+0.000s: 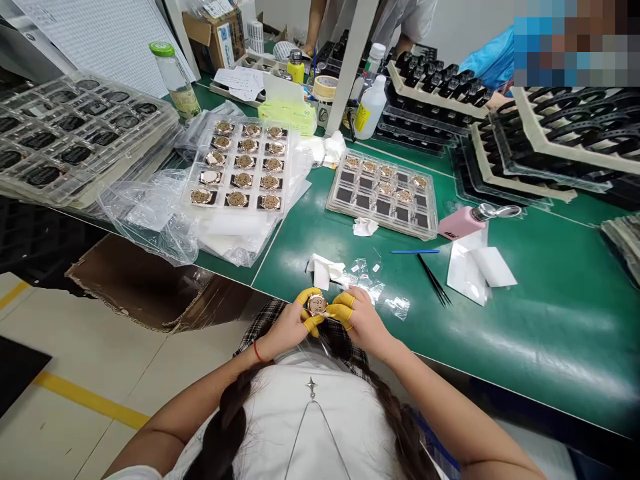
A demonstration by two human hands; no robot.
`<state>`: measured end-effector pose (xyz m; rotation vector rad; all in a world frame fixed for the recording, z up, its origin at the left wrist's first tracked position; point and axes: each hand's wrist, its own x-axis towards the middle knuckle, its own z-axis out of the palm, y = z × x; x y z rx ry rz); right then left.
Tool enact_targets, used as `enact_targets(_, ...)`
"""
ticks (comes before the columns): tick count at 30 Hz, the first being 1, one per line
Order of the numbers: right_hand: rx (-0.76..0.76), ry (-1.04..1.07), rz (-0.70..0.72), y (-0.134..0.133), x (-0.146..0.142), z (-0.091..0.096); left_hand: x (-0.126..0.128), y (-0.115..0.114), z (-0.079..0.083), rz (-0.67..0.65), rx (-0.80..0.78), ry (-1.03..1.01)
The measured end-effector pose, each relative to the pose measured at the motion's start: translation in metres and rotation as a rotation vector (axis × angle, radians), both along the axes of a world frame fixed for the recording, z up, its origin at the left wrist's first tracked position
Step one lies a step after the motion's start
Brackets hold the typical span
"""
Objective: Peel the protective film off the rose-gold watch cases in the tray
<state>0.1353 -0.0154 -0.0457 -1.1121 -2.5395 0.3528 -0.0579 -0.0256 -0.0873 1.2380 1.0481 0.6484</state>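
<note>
One long green table (500, 320) fills the right half of the frame, crowded along its far edge with stacked black trays. In the upper middle sits a clear tray (287, 167) with rows of rose-gold round cases. To its right, a second clear tray (385, 228) is only partly filled. A pink dispenser bottle (463, 223) stands just beside that second tray. Black tweezers (434, 281) and a blue stick (415, 251) lie near it on the bare mat.

At lower centre, over the near table edge, the left hand (290, 325) and the right hand (363, 320) meet. Yellow finger cots (343, 311) cover several fingertips. Between them is a watch case (317, 305), face up. Each grip is closed on it with the fingertips only, pinching the rim from opposite sides, palms well clear.

The watch case looks small, light and rigid, but its polished metal likely marks easily and may slip. The rim, where the covered fingertips already sit, seems the safest place to hold it, keeping off the face. A crumpled white wipe (323, 270) lies just beyond the hands.
</note>
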Motion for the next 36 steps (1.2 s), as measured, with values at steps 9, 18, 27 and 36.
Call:
enact_targets(9, 0.078, -0.153, 0.024, 0.008, -0.012, 0.002, 0.001, -0.001, -0.001, 0.028, -0.002, -0.024)
enact_targets(18, -0.157, 0.201, -0.309, 0.008, 0.027, 0.003, -0.003, -0.003, 0.012, -0.013, -0.04, -0.044)
enact_targets(27, -0.347, 0.404, -0.444, 0.023, 0.024, 0.011, 0.017, 0.041, 0.044, -0.172, 0.147, -0.026)
enact_targets(36, -0.199, 0.414, -0.85, 0.209, 0.078, 0.057, 0.013, 0.071, 0.017, -0.012, 0.012, -0.201)
